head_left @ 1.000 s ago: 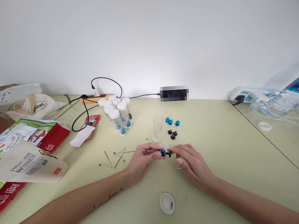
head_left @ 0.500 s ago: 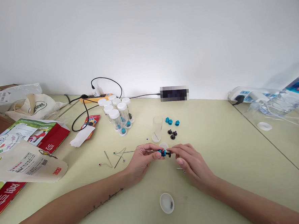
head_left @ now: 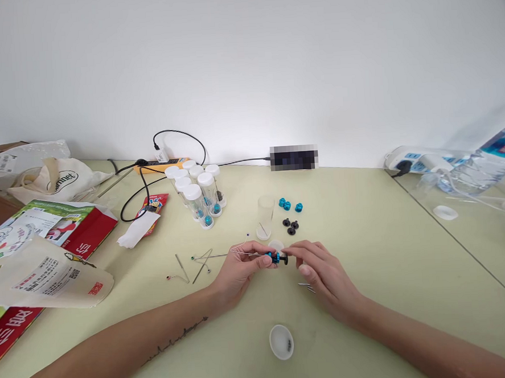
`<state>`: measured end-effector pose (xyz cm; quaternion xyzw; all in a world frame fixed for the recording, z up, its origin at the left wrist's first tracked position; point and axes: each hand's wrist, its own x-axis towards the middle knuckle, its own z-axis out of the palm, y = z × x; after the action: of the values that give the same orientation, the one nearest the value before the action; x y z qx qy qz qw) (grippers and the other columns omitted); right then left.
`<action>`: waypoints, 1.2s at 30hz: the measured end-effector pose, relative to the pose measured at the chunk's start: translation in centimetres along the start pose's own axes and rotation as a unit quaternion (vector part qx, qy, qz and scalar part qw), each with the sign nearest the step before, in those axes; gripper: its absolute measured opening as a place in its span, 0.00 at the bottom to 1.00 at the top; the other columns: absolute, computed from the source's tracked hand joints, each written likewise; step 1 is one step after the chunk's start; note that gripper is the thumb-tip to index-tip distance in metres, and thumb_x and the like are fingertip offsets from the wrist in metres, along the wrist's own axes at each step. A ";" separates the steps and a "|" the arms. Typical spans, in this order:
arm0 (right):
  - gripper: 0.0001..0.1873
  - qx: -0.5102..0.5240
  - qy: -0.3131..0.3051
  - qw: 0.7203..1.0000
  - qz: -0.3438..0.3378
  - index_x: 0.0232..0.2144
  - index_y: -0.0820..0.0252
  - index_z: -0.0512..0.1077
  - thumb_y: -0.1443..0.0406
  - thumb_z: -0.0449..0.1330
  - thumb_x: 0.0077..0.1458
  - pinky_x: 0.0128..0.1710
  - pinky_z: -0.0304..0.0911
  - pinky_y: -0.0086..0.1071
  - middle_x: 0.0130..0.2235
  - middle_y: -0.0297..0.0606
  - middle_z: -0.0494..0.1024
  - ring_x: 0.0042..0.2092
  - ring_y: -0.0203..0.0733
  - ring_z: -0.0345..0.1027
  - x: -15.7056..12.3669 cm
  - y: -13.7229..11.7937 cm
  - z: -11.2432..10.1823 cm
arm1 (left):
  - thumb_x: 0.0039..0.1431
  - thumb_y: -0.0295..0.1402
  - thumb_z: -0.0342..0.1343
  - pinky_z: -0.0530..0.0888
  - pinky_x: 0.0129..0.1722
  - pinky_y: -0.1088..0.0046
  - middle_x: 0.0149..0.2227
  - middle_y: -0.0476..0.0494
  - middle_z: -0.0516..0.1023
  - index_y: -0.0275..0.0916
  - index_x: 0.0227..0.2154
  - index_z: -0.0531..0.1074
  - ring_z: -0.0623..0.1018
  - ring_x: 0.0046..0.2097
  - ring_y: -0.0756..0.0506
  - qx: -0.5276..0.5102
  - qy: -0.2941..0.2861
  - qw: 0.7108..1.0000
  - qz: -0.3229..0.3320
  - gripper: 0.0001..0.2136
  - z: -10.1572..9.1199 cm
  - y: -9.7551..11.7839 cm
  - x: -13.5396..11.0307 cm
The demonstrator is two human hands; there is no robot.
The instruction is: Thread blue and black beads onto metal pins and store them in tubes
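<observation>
My left hand [head_left: 242, 269] pinches a small blue-and-black knobbed piece [head_left: 275, 257] between thumb and fingers. A thin bent wire runs out to the left from this grip. My right hand [head_left: 321, 270] has its index fingertip at the black end of the piece, with the thumb held apart below. Just behind the hands are a white cap [head_left: 276, 246], partly hidden, and an uncapped clear tube [head_left: 266, 214] with a thin pin inside. Three blue knobs [head_left: 287, 205] and three black flanged parts [head_left: 291, 226] lie beyond my right hand.
Capped tubes [head_left: 197, 198] stand in a group at back left. Bent wire rods [head_left: 202, 266] lie left of my hands, short metal pins [head_left: 306, 286] under my right. A small white dish [head_left: 281, 342] sits in front. A plastic cup [head_left: 65, 274] leans far left; a bottle [head_left: 486, 163] lies right.
</observation>
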<state>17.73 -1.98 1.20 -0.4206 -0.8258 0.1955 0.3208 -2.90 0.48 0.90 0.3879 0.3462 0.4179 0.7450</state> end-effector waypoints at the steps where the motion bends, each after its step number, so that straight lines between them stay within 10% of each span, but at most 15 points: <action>1: 0.22 -0.001 0.003 1.000 0.002 0.53 0.53 0.63 0.55 0.37 0.67 0.44 0.62 0.39 0.44 0.42 0.71 0.39 0.41 0.66 0.0 0.0 0.0 | 0.47 0.32 0.66 0.71 0.43 0.70 0.34 0.44 0.80 0.36 0.33 0.77 0.77 0.34 0.49 -0.001 0.001 1.000 -0.001 0.09 0.0 0.0 0.0; 36: 0.25 0.004 -0.006 1.000 -0.014 0.58 0.53 0.57 0.53 0.36 0.66 0.45 0.61 0.41 0.47 0.43 0.68 0.39 0.42 0.65 -0.1 0.1 0.0 | 0.47 0.31 0.66 0.72 0.41 0.71 0.32 0.44 0.80 0.36 0.33 0.77 0.77 0.33 0.50 -0.005 0.004 1.000 -0.004 0.10 0.0 -0.1 0.0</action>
<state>17.81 -2.05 1.07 -0.4069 -0.8326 0.1967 0.3202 -2.93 0.45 0.84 0.3810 0.3487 0.4185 0.7471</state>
